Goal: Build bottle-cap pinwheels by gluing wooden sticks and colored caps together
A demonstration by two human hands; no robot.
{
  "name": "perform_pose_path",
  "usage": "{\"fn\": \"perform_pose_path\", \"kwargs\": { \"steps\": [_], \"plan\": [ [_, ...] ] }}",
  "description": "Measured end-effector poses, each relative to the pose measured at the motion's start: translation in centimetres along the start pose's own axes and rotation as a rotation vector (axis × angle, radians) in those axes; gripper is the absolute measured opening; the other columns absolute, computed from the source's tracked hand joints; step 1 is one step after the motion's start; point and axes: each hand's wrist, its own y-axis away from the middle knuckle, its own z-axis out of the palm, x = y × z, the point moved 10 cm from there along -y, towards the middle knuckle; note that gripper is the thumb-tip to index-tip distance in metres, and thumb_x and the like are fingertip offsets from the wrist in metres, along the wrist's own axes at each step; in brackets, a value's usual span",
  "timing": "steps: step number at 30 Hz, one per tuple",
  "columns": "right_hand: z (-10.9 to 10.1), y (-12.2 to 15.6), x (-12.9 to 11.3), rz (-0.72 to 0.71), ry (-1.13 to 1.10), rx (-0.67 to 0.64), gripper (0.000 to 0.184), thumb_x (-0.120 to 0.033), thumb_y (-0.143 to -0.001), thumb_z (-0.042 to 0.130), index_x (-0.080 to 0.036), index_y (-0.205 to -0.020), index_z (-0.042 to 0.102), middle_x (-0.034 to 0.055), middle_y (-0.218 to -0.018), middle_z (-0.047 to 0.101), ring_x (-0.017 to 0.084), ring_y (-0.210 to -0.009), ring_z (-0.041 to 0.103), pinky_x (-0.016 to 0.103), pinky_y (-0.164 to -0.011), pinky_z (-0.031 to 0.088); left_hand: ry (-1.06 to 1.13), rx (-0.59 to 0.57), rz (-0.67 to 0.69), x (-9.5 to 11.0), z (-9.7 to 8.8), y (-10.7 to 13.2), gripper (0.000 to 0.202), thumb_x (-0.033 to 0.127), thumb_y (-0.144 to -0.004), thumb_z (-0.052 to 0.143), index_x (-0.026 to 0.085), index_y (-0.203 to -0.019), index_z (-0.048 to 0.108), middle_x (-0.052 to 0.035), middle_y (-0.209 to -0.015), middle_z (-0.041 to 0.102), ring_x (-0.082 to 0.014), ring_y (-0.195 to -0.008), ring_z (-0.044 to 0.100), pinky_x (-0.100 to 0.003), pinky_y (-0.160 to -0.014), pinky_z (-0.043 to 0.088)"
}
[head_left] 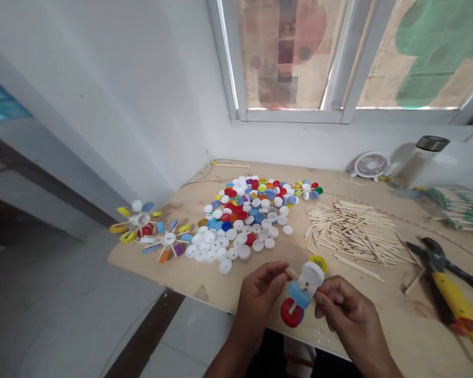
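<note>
Over the table's front edge I hold an assembly of bottle caps (299, 294) joined by short wooden sticks. Its caps are white, light blue, red and yellow, with a bit of dark blue behind the red one. My right hand (349, 312) pinches it from the right, by the light blue and white caps. From the left, the thumb and index finger of my left hand (262, 294) close around the end of a thin wooden stick (294, 273) beside the white cap. Where that stick meets the assembly is hard to make out.
Loose bottle caps (244, 215) cover the table's middle. Right of them lie a pile of sticks (355, 231), pliers (437, 257) and a yellow glue gun (461, 310). Cap-and-stick wheels (168, 240) sit at left. A small fan (371, 165) and glass bottle (418, 163) stand behind.
</note>
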Motion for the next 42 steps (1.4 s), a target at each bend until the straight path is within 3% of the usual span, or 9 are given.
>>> {"fn": "perform_pose_path", "kwargs": {
  "steps": [8, 13, 21, 25, 34, 42],
  "plan": [
    [1.3, 0.2, -0.7, -0.020, 0.043, -0.064, 0.038, -0.056, -0.080, 0.063, -0.019, -0.074, 0.063, -0.0002, -0.054, 0.059, 0.009, -0.044, 0.047, 0.019, -0.043, 0.035, 0.097, -0.076, -0.078, -0.4, 0.4, 0.5, 0.020, 0.031, -0.068, 0.078, 0.018, -0.080, 0.069, 0.0009, -0.072, 0.068, -0.0121, -0.064, 0.059, -0.025, -0.064, 0.047],
    [1.9, 0.3, -0.5, -0.006, 0.083, -0.119, 0.037, -0.055, -0.081, 0.063, -0.019, -0.074, 0.063, 0.0001, -0.055, 0.060, 0.010, -0.046, 0.049, 0.018, -0.044, 0.036, 0.024, -0.112, -0.071, -0.1, 0.2, 0.5, 0.023, 0.035, -0.066, 0.078, 0.017, -0.072, 0.065, 0.0010, -0.067, 0.063, -0.0104, -0.059, 0.053, -0.023, -0.060, 0.043],
    [1.8, 0.5, -0.2, 0.039, 0.064, -0.098, 0.042, -0.061, -0.077, 0.063, -0.020, -0.072, 0.062, -0.0006, -0.052, 0.059, 0.009, -0.043, 0.043, 0.018, -0.041, 0.033, -0.103, -0.202, -0.024, 0.7, 0.3, 0.4, 0.026, 0.040, -0.069, 0.075, 0.016, -0.073, 0.065, -0.0026, -0.074, 0.064, -0.0143, -0.068, 0.056, -0.026, -0.067, 0.044],
    [2.3, 0.4, -0.1, 0.044, 0.084, -0.166, 0.043, -0.062, -0.078, 0.062, -0.019, -0.072, 0.063, 0.0005, -0.054, 0.060, 0.010, -0.044, 0.047, 0.019, -0.043, 0.035, -0.208, -0.237, -0.007, 1.3, 0.4, 0.5, 0.021, 0.038, -0.073, 0.070, 0.017, -0.074, 0.066, -0.0034, -0.078, 0.065, -0.0157, -0.071, 0.057, -0.027, -0.070, 0.045],
    [2.5, 0.4, -0.5, 0.005, 0.127, -0.181, 0.042, -0.060, -0.082, 0.058, -0.019, -0.073, 0.063, 0.0007, -0.057, 0.062, 0.011, -0.048, 0.052, 0.020, -0.047, 0.040, -0.476, -0.313, 0.060, 3.2, 1.0, 0.8, 0.014, 0.032, -0.075, 0.067, 0.019, -0.073, 0.069, -0.0008, -0.073, 0.066, -0.0170, -0.073, 0.059, -0.027, -0.074, 0.046],
    [2.3, 0.6, -0.7, 0.009, 0.113, -0.172, 0.040, -0.057, -0.083, 0.057, -0.019, -0.072, 0.063, 0.0006, -0.059, 0.062, 0.011, -0.052, 0.053, 0.019, -0.048, 0.040, -0.671, -0.300, 0.220, 4.6, 1.1, 0.8, 0.009, 0.028, -0.075, 0.066, 0.021, -0.070, 0.070, -0.0017, -0.073, 0.066, -0.0192, -0.076, 0.060, -0.029, -0.073, 0.042]
  ]
}}
